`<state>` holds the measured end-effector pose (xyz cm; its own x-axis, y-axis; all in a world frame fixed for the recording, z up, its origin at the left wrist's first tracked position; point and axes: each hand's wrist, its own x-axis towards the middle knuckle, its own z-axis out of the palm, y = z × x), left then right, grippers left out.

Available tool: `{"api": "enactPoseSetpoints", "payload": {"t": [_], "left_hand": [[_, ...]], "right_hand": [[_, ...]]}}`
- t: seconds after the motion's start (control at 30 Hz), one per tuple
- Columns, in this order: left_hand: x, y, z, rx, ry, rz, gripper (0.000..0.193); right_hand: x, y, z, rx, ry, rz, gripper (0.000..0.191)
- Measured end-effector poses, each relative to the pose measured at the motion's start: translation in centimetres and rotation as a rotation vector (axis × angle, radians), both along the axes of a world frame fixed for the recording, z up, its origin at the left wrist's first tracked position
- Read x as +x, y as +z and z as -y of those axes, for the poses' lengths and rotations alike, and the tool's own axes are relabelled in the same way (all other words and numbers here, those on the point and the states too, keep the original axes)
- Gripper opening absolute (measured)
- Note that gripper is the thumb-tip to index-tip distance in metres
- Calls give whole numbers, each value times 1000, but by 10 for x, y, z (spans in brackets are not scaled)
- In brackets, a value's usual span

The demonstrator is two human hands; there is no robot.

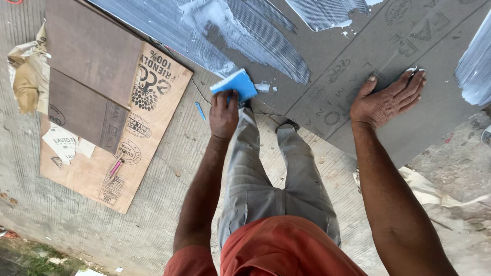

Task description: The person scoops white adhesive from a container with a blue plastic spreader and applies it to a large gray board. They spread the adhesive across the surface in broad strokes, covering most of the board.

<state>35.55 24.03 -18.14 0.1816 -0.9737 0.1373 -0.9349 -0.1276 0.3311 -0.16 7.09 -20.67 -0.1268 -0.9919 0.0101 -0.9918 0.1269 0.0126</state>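
Nearest to you: orange shirt [286, 248] and grey trousers [271, 179], legs standing on the concrete floor [169, 204].

L hand [224, 113]: fingers closed round the near edge of a blue spreader [235, 85]. The spreader is tilted, its far edge touching the grey sheet [368, 66] just beside the sheet's near edge.

R hand [386, 99]: open, fingers spread, palm pressed flat on the sheet, well apart from the L hand. Fingertips touch a small white smear.

White glue [245, 36] lies in combed streaks on the sheet beyond the spreader; more streaks at top centre and far right.

Floor, left of L hand: a small blue object [200, 110], kind unclear. Further left: plywood board [123, 128] w/ printed stamps, a brown sheet [87, 51] on top, a pink pen [116, 166] on the ply. Crumpled paper [25, 76] at the board's left edge.
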Motion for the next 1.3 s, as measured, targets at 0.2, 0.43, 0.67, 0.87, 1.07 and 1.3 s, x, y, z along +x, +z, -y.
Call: {"api": "enactPoseSetpoints", "payload": {"t": [0.2, 0.43, 0.67, 0.87, 1.07, 1.3], "left_hand": [[-9, 56, -35, 36, 147, -249, 36], [33, 41, 19, -236, 569, -1398, 9], [35, -3, 16, 51, 766, -1447, 11], [68, 33, -52, 349, 515, -666, 16], [127, 78, -23, 79, 319, -257, 14], [140, 46, 75, 122, 155, 166, 16]], "right_hand": [[4, 5, 2, 9, -3, 37, 79], [5, 7, 3, 21, -19, 39, 78], [1, 7, -2, 15, -23, 46, 77], [7, 10, 1, -3, 1, 73, 78], [7, 11, 2, 51, -46, 92, 79], [7, 13, 0, 66, -38, 82, 78]]}}
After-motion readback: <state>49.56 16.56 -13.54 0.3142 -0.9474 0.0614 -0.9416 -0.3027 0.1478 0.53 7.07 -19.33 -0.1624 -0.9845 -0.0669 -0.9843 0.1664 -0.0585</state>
